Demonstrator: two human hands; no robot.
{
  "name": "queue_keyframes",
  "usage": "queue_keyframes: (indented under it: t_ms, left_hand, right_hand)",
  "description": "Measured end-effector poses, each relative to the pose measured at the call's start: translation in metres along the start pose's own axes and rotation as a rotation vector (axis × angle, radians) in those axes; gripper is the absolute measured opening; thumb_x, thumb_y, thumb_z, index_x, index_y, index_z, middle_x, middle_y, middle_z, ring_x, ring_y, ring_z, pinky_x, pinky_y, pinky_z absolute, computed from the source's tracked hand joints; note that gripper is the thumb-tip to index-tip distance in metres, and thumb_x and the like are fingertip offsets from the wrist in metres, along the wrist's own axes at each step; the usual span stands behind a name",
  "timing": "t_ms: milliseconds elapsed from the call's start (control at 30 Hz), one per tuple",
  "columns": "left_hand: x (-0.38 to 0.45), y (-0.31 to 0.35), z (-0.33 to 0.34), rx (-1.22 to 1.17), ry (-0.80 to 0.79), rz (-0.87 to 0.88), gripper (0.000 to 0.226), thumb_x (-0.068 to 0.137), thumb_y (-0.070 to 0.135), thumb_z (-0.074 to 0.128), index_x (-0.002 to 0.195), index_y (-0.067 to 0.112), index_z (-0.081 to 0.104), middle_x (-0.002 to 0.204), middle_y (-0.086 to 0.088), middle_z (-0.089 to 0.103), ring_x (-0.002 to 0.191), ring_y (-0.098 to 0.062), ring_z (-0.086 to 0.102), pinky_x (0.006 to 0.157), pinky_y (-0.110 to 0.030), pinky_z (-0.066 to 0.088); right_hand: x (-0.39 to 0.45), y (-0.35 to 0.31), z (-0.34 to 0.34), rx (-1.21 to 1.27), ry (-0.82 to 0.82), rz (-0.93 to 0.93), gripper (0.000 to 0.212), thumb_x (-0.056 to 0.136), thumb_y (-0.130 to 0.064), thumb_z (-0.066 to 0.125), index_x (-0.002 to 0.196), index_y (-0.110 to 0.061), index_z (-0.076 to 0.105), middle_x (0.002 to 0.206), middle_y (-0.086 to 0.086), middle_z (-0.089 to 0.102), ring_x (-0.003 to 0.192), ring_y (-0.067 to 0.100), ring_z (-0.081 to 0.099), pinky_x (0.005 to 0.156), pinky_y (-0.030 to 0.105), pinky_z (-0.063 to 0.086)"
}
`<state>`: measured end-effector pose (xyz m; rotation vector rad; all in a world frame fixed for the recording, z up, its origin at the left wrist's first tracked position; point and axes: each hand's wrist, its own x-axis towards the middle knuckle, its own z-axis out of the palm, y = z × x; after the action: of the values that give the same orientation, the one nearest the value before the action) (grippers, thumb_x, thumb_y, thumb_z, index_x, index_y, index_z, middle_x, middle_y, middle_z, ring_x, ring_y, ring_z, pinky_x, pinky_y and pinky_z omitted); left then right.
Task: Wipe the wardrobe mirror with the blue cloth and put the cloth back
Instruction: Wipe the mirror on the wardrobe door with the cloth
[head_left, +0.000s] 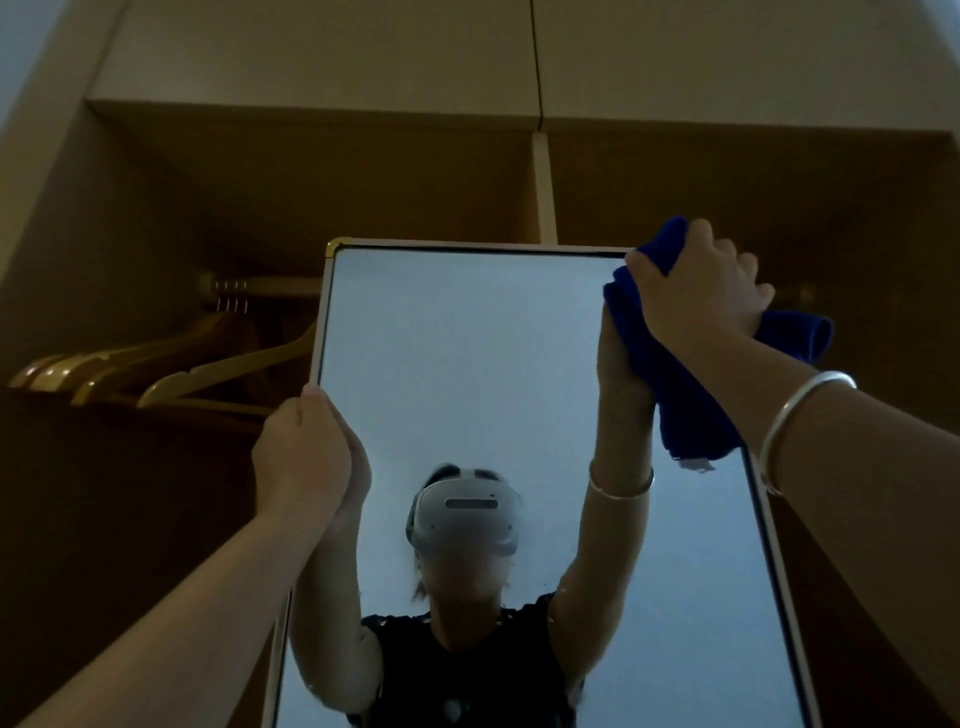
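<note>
A tall mirror (467, 353) with a thin pale frame and a gold corner stands in front of an open wardrobe. My left hand (301, 457) grips the mirror's left edge about a third of the way down. My right hand (701, 291) is closed on a dark blue cloth (680, 395) and presses it against the mirror's top right corner. Part of the cloth hangs down below my wrist, with a small white tag at its lower end. A silver bangle sits on my right wrist. The glass reflects a person wearing a headset with both arms raised.
Several wooden hangers (156, 374) hang on a rail (270, 286) behind the mirror's left side. A vertical divider (543, 187) splits the wardrobe above the mirror. Closed upper cabinet doors (363, 52) sit overhead. The wardrobe interior is dark.
</note>
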<state>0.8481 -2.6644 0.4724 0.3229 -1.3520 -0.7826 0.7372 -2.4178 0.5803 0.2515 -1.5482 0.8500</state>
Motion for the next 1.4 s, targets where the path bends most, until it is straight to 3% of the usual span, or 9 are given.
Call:
queue_keyframes:
  t_ms: [167,367,500,867,967,1100,1233,1300,1400]
  left_hand:
    - [0.003,-0.003,-0.001,-0.048,-0.059,0.018,0.046,0.098,0.029,0.031,0.102,-0.009,0.056,0.099,-0.028,0.059,0.098,-0.046,0.054,0.085,-0.049,0.042]
    - [0.0,0.003,-0.007,-0.039,-0.081,-0.027,0.044,0.099,0.025,0.031,0.106,-0.011,0.054,0.108,-0.033,0.057,0.103,-0.049,0.051,0.085,-0.05,0.041]
    - [-0.002,0.003,-0.007,-0.038,-0.066,-0.005,0.043,0.099,0.025,0.032,0.106,-0.01,0.055,0.106,-0.032,0.058,0.101,-0.049,0.051,0.083,-0.049,0.041]
    - [-0.004,0.006,-0.01,-0.055,-0.079,-0.012,0.042,0.1,0.025,0.032,0.109,-0.009,0.055,0.11,-0.029,0.058,0.104,-0.045,0.051,0.084,-0.044,0.04]
    - [-0.006,0.006,-0.011,-0.06,-0.076,-0.021,0.042,0.1,0.026,0.031,0.108,-0.008,0.055,0.11,-0.029,0.058,0.104,-0.045,0.051,0.085,-0.044,0.04]
    - [-0.004,0.004,-0.01,-0.078,-0.086,-0.024,0.043,0.099,0.028,0.032,0.108,-0.008,0.055,0.11,-0.03,0.058,0.104,-0.046,0.051,0.086,-0.047,0.041]
    - [-0.003,0.003,-0.011,-0.086,-0.104,-0.024,0.043,0.099,0.027,0.033,0.109,-0.009,0.055,0.11,-0.031,0.057,0.104,-0.047,0.052,0.086,-0.047,0.042]
    - [-0.003,0.003,-0.011,-0.095,-0.105,-0.015,0.042,0.099,0.026,0.033,0.108,-0.009,0.055,0.109,-0.031,0.058,0.103,-0.046,0.052,0.085,-0.046,0.042]
    - [-0.007,0.004,-0.013,-0.097,-0.102,-0.001,0.04,0.1,0.026,0.032,0.106,-0.008,0.054,0.107,-0.029,0.058,0.102,-0.045,0.052,0.084,-0.045,0.041]
  right_hand:
    - [-0.019,0.009,-0.003,0.007,0.008,0.048,0.053,0.092,-0.052,0.042,0.125,-0.012,0.042,0.122,0.014,0.052,0.114,0.034,0.044,0.094,0.046,0.033]
    - [-0.082,0.031,-0.006,-0.063,0.043,-0.099,0.047,0.092,-0.049,0.045,0.114,-0.008,0.049,0.113,0.015,0.055,0.103,0.034,0.048,0.088,0.043,0.034]
    - [-0.081,0.035,-0.005,-0.063,0.045,-0.167,0.046,0.091,-0.05,0.046,0.112,-0.009,0.051,0.11,0.013,0.057,0.1,0.032,0.049,0.087,0.042,0.036]
    - [-0.02,-0.009,0.004,-0.045,0.071,0.146,0.054,0.092,-0.053,0.043,0.125,-0.01,0.041,0.123,0.017,0.052,0.113,0.036,0.046,0.095,0.047,0.031]
    - [-0.031,-0.012,0.008,-0.077,0.096,0.029,0.056,0.092,-0.054,0.041,0.125,-0.009,0.042,0.122,0.017,0.054,0.11,0.037,0.048,0.094,0.047,0.032]
    - [-0.054,0.0,0.011,-0.054,0.198,-0.349,0.049,0.088,-0.056,0.047,0.103,-0.01,0.053,0.101,0.012,0.063,0.093,0.032,0.056,0.082,0.041,0.038]
    - [-0.059,0.023,0.0,-0.027,0.095,-0.626,0.058,0.083,-0.06,0.041,0.094,-0.006,0.058,0.088,0.012,0.064,0.081,0.031,0.059,0.075,0.038,0.04]
    - [-0.053,0.025,-0.002,-0.005,0.084,-0.587,0.057,0.083,-0.059,0.046,0.098,-0.005,0.056,0.09,0.013,0.063,0.082,0.032,0.057,0.078,0.04,0.04]
    - [-0.04,0.01,0.007,-0.029,0.177,-0.253,0.052,0.087,-0.054,0.051,0.108,-0.007,0.05,0.105,0.015,0.058,0.095,0.034,0.053,0.085,0.042,0.037]
